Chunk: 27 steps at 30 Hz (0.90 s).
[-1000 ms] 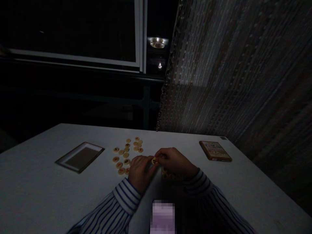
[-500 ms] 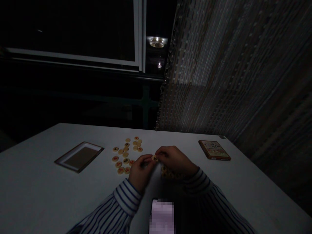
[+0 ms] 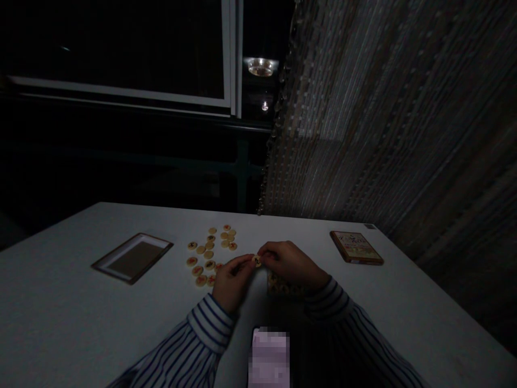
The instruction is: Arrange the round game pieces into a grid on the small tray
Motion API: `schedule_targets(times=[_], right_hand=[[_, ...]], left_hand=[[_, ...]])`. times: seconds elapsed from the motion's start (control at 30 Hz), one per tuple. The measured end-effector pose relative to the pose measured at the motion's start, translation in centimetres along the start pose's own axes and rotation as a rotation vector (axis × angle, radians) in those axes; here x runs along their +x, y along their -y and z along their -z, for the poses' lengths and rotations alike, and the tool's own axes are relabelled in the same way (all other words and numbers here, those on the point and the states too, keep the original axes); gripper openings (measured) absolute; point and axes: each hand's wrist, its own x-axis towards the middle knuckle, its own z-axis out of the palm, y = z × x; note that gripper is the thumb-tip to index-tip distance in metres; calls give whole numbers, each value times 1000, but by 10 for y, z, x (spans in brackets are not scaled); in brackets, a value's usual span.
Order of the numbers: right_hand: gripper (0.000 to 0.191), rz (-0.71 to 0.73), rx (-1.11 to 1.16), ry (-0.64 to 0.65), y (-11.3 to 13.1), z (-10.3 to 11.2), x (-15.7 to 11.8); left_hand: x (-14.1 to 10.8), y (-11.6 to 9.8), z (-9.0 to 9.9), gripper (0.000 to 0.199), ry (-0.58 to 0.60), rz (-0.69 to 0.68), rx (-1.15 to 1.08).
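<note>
A round wooden piece with a dark character [image 3: 257, 261] is pinched between my left hand [image 3: 233, 281] and my right hand [image 3: 294, 265], above the white table. The fingertips of both hands touch its edges. Left of my left hand lie several similar round pieces, some with red characters [image 3: 197, 271], some with dark ones [image 3: 209, 264], some plain [image 3: 208, 254]. Under my right hand and wrist is a group of pieces in rows [image 3: 284, 289], partly hidden; whether a box holds them is too dark to tell.
A shallow open tray or lid [image 3: 132, 257] lies on the white table [image 3: 60, 302] at the left. A flat box with a printed cover [image 3: 357, 247] lies at the right. A phone [image 3: 269, 358] is at the near edge. A bead curtain [image 3: 343, 118] hangs behind.
The piece between my fingers has turned slightly, and its character faces me more. Both hands keep nearly the same place. The view has shifted a little.
</note>
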Motion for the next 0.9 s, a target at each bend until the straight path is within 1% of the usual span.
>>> schedule_targets(times=[0.33,0.47,0.6,0.9], right_hand=[[20,-14,-11,18,4,0,-1],[19,-20,-8,28,5,0,-1],[17,-52,11,34,4,-2,-1],[18,-21,-22,13,1,-1,-1]], left_hand=[[2,-2,1,26,-41,23,36],[1,-1,1,26,-58,20,29],[1,1,2,28,-37,9,33],[1,1,2,28,6,3,58]])
